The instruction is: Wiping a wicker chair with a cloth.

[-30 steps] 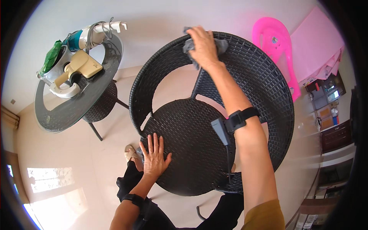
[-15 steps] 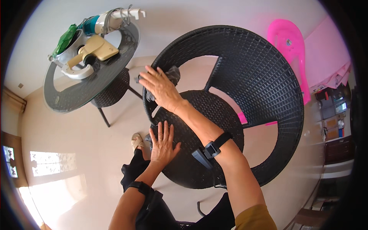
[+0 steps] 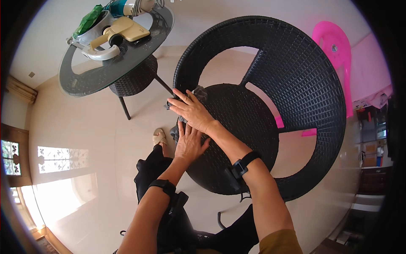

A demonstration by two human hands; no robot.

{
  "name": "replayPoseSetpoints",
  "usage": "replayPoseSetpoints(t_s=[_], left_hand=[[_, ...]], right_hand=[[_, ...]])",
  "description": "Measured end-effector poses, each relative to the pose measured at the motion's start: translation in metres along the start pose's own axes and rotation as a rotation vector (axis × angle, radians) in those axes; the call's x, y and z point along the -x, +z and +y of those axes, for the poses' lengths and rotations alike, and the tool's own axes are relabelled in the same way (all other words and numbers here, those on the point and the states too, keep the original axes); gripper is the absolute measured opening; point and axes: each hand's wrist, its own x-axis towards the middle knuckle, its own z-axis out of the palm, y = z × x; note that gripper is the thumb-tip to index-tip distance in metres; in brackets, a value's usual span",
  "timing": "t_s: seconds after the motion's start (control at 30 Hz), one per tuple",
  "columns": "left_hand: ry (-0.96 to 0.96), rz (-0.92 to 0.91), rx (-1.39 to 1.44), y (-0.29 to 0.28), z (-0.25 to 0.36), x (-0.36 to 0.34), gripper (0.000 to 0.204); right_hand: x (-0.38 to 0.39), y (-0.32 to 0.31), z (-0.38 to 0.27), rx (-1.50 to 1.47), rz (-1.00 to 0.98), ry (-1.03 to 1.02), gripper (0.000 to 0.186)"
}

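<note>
Most of the view is filled by the black woven chair (image 3: 304,80), its round seat (image 3: 247,139) faced from the front and its wide back curving around the far and right sides. At the upper left, a round glass-topped counter (image 3: 89,83) is seen, well loaded: a grey container (image 3: 96,30) is topped by green plastic (image 3: 88,21), and beside it a cream appliance (image 3: 129,30) is laid. Behind the woven chair, on the right, a pink plastic chair (image 3: 344,63) is partly hidden.

Now the hands: the left hand (image 3: 189,144) is laid flat at the seat's left edge, its grip open, nothing grasped. Just beyond it the right hand (image 3: 193,113) is placed, fingers extended, with a bunched grey cloth (image 3: 200,94) gripped underneath, where the seat and the back's left end are met. Whether the hands are touching cannot be told.
</note>
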Motion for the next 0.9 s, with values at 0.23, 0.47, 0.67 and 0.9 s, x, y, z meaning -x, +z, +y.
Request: replayPoseSetpoints(t_s=[0.23,0.47,0.67,0.9], left_hand=[[0.003,0.132,-0.009,0.003,0.004,-0.003,0.069],[-0.015,0.094,-0.011,0.005,0.001,-0.003,0.073],[0.000,0.081,-0.058,0.004,0.003,-0.001,0.071],[0.001,0.109,-0.118,0.010,0.008,-0.004,0.064]], right_hand=[[0.087,-0.022,0.015,0.059,0.090,0.523,0.051],[0.219,-0.064,0.066,0.386,-0.035,1.218,0.063],[0.247,-0.077,0.021,0.425,-0.139,1.326,0.064],[0.201,-0.060,-0.099,0.290,-0.076,1.024,0.066]])
